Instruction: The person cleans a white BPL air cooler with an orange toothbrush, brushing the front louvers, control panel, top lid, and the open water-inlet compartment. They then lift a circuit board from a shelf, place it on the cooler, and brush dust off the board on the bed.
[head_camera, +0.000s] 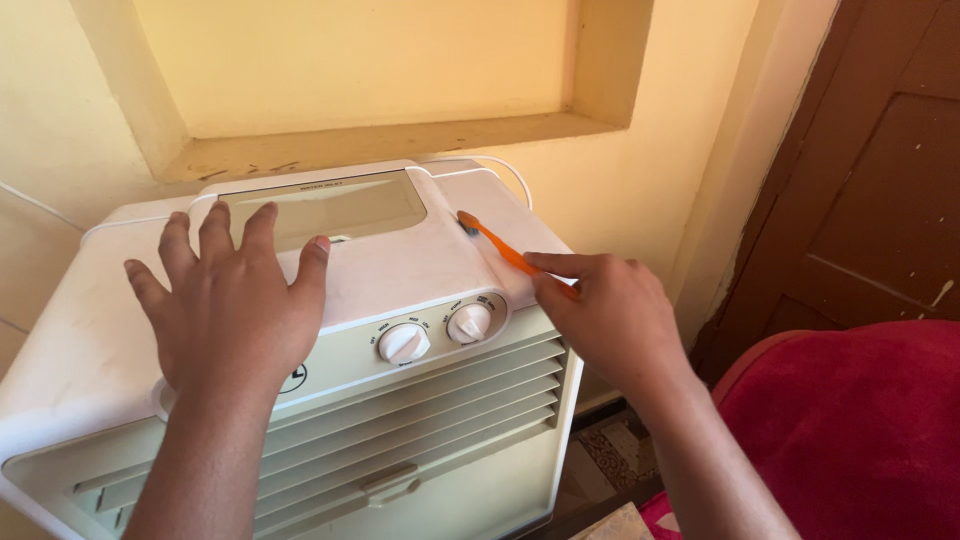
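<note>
A white air cooler (420, 270) with a louvred front and two round knobs (436, 334) stands against a yellow wall. My left hand (230, 300) lies flat on its top with fingers spread, beside a clear lid panel (330, 205). My right hand (605, 315) grips the handle of an orange toothbrush (497, 243). The brush head rests on the cooler's top right part, near the lid panel's corner.
A recessed niche (380, 90) is set in the wall above the cooler. A dark brown wooden door (880, 170) stands at the right. Red cloth (850, 430) covers the lower right. A white cable (505, 172) loops behind the cooler.
</note>
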